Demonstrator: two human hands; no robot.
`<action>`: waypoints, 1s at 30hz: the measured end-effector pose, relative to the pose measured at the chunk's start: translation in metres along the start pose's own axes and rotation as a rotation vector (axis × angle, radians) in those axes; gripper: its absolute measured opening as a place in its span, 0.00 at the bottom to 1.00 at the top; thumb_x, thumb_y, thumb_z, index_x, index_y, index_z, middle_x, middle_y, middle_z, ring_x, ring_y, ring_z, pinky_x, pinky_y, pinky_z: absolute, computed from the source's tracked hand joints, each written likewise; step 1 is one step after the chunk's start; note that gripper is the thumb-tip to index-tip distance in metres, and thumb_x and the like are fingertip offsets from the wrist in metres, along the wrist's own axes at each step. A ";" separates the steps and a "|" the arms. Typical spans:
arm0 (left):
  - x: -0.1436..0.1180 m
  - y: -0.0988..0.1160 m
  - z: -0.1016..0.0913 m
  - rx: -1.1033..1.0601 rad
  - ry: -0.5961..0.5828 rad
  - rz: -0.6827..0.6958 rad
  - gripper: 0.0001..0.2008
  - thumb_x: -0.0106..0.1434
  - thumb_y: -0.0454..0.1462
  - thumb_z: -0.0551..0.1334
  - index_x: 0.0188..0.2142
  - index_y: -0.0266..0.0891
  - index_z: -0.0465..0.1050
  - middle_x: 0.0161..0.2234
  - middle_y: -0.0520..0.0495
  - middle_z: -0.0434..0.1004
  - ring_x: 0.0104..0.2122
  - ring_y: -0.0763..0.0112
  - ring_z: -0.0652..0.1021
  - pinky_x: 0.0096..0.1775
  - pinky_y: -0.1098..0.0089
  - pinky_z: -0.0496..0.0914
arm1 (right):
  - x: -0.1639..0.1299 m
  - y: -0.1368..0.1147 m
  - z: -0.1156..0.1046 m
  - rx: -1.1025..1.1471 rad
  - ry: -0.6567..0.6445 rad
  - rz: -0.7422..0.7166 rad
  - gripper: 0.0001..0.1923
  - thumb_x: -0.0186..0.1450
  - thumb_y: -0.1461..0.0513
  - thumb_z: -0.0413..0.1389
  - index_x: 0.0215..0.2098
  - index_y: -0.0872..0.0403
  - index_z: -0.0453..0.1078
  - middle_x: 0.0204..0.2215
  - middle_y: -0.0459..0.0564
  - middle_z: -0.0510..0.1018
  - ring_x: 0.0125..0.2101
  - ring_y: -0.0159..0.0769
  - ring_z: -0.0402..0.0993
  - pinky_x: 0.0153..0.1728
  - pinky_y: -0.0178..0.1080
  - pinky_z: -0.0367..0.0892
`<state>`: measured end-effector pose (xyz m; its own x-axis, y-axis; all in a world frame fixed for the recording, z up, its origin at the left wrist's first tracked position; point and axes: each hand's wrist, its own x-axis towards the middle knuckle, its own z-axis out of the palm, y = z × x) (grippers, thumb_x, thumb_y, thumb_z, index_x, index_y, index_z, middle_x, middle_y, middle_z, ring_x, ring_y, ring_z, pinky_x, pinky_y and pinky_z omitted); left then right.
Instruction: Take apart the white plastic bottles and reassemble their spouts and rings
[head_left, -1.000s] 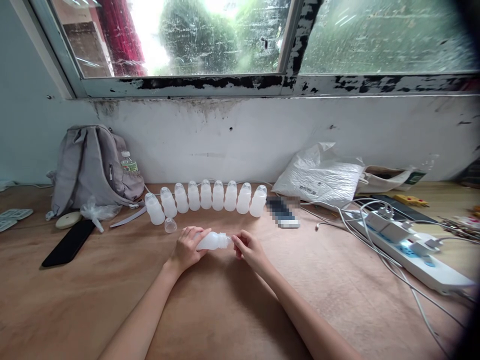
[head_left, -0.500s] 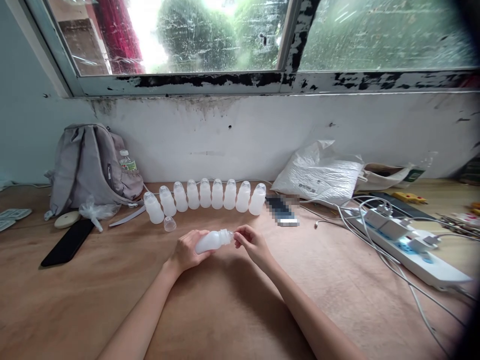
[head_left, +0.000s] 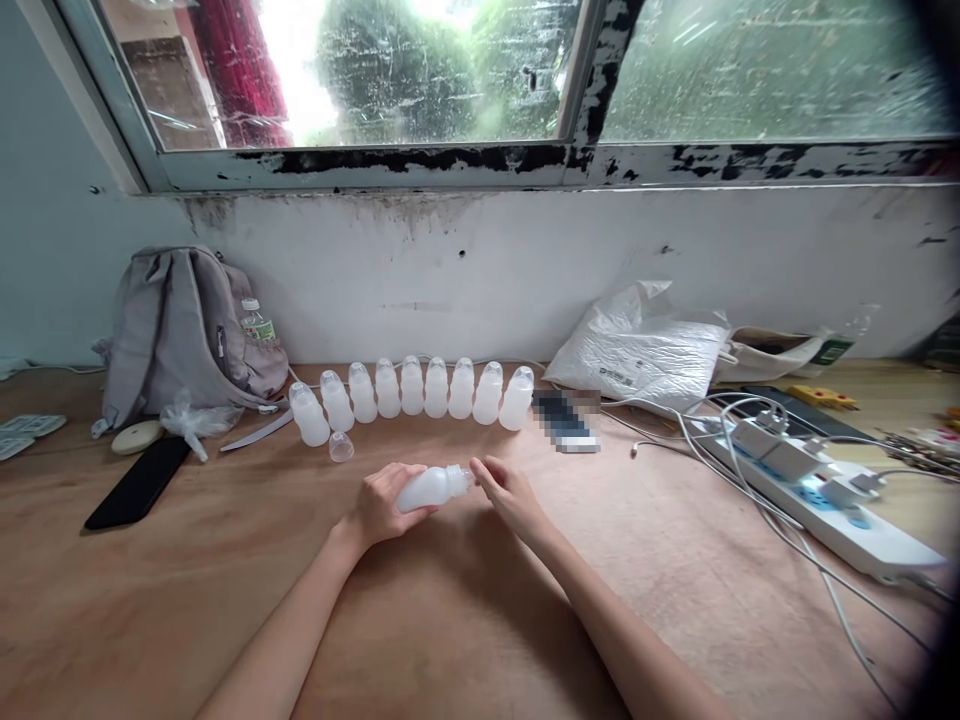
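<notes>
A frosted white baby bottle (head_left: 431,488) lies on its side in my left hand (head_left: 384,500), whose fingers are wrapped round its body. Its mouth end points right, with a clear teat (head_left: 466,477) at the tip. My right hand (head_left: 510,492) has thumb and fingers pinched together at the teat's end, partly covering it. Just beyond my left hand, a small clear dome cap (head_left: 341,447) rests on the table. Behind that, several matching baby bottles (head_left: 412,387) with clear caps stand upright in a curved row.
At the left are a grey backpack (head_left: 169,340), a black phone (head_left: 139,483) and a plastic bag (head_left: 196,415). On the right lie a silvery mailer bag (head_left: 637,350), a blurred-out phone (head_left: 566,420) and a white power strip (head_left: 892,540) with chargers and trailing cables.
The bottle and both hands have shifted slightly right. My right fingers have changed their angle at the teat. The row of bottles and the loose cap stay put.
</notes>
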<state>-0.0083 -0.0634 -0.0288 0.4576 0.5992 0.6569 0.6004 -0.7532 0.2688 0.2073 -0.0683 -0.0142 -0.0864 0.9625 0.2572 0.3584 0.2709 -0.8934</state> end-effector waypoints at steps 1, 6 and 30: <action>0.000 0.000 0.000 0.000 0.000 -0.015 0.21 0.53 0.45 0.61 0.45 0.40 0.64 0.36 0.45 0.75 0.35 0.64 0.75 0.37 0.66 0.70 | -0.001 -0.001 -0.001 0.022 -0.015 0.004 0.19 0.60 0.50 0.48 0.18 0.53 0.54 0.14 0.40 0.57 0.16 0.26 0.52 0.17 0.31 0.49; -0.001 0.001 -0.002 -0.026 -0.038 -0.023 0.21 0.53 0.46 0.60 0.45 0.41 0.65 0.37 0.45 0.75 0.37 0.64 0.75 0.38 0.67 0.70 | -0.002 0.000 0.000 0.206 -0.138 0.095 0.20 0.60 0.50 0.49 0.18 0.53 0.52 0.12 0.38 0.56 0.14 0.25 0.50 0.15 0.31 0.46; 0.018 0.055 0.013 -1.320 -0.224 -0.941 0.23 0.54 0.52 0.57 0.35 0.33 0.72 0.26 0.46 0.71 0.24 0.72 0.71 0.25 0.74 0.63 | -0.006 -0.021 0.008 0.897 -0.174 0.236 0.18 0.55 0.55 0.56 0.43 0.50 0.67 0.44 0.51 0.72 0.38 0.39 0.68 0.33 0.38 0.62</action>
<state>0.0413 -0.0909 -0.0111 0.4271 0.8908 -0.1548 -0.1838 0.2532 0.9498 0.1933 -0.0795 -0.0002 -0.2661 0.9631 0.0399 -0.4584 -0.0900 -0.8842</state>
